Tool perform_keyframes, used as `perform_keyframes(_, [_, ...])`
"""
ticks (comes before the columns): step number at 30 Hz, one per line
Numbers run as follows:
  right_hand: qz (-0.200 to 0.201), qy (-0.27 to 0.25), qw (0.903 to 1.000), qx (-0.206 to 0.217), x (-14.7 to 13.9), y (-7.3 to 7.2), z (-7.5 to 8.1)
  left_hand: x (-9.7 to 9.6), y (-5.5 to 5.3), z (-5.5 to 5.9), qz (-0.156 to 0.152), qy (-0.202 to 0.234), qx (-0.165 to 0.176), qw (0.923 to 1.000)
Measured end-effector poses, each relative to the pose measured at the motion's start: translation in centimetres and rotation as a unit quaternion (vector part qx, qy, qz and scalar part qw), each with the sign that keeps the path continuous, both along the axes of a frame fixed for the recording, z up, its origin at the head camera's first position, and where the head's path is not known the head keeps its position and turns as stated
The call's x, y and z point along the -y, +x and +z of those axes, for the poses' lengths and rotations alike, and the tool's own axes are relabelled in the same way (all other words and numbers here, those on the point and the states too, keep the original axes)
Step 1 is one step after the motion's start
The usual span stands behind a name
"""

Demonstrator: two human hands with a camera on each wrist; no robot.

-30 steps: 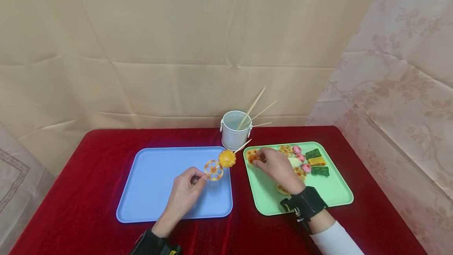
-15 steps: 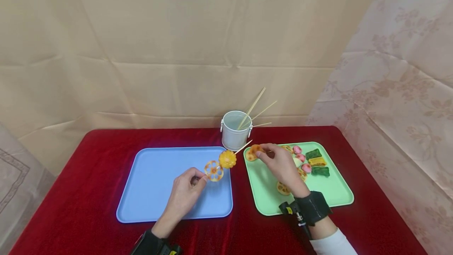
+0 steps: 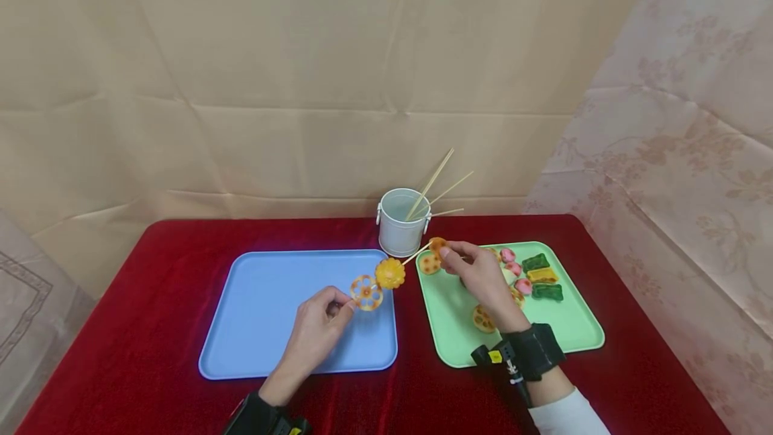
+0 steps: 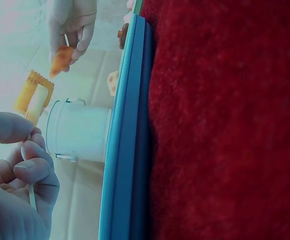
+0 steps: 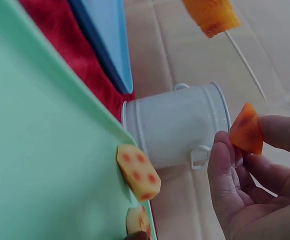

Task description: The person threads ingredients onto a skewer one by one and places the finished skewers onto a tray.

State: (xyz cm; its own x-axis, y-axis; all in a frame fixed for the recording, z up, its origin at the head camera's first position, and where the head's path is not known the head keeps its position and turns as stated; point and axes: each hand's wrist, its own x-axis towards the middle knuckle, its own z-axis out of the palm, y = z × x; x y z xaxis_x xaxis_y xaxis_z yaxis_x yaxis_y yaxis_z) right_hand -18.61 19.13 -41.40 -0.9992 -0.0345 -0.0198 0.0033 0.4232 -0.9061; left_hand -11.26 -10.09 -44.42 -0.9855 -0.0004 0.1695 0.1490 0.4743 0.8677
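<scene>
While the left hand (image 3: 320,319) pinches the skewer (image 3: 417,253) between thumb and curled fingers, the right hand (image 3: 485,280) pinches an orange piece (image 3: 437,244) between thumb and fingertips. Both grips nearly closed, just the held item between the tips; right hand's other fingers loosely bent. Skewer is over the right side of the blue tray (image 3: 266,314), angled up and right. On it: lotus slice (image 3: 366,293) right at the left fingertips, then corn piece (image 3: 390,274), then bare stick to the tip. A bit of stick also pokes out below the left fingers in the left wrist view. Orange piece is up off the green tray (image 3: 574,327), over its far left corner, at the skewer tip; right wrist view puts the tip just beside it, contact can't tell. Green tray: tan spotted piece (image 3: 430,263) in that corner, pink pieces (image 3: 513,268) mid-right, two green pieces (image 3: 547,292) with a yellow piece (image 3: 542,275) between them. White bucket (image 3: 398,237) stands behind, between the trays, thin sticks (image 3: 431,180) leaning out rightward. Red cloth (image 3: 121,327) under everything.
</scene>
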Motion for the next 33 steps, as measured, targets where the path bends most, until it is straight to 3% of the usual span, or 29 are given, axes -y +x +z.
perform_keyframes(14, [-0.025,-0.105,0.9934,0.039,0.3,-0.2,0.8,-0.1,0.1,0.1,-0.005,-0.002,0.009,0.9999])
perform_keyframes(33, [-0.023,-0.124,0.9916,0.029,0.8,0.0,1.1,-0.2,0.2,-0.1,-0.008,-0.005,0.002,1.0])
